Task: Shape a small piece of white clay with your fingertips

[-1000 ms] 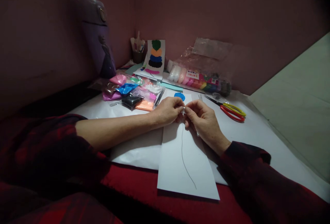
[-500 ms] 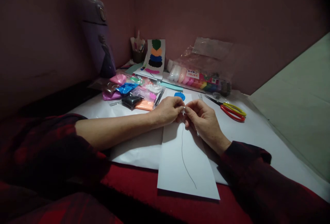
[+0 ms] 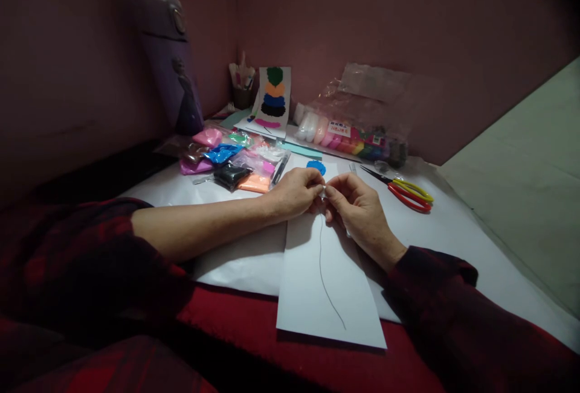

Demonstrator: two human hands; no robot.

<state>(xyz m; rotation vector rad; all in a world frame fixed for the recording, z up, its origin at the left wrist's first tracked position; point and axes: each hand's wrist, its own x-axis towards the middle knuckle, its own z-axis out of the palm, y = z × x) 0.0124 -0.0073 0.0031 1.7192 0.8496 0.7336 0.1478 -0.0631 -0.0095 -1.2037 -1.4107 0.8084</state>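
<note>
Together, the left hand (image 3: pixel 294 192) and right hand (image 3: pixel 357 209) pinch a tiny pale bit (image 3: pixel 322 191) over the white paper strip (image 3: pixel 326 278). Closed fingertips hide its shape; what it is stays unclear.

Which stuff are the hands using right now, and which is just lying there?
In use: left hand, right hand, the tiny white bit they pinch together, white card beneath.
Lying about: scissors, clay packets, blue blob, clay bag, purple bottle.
</note>
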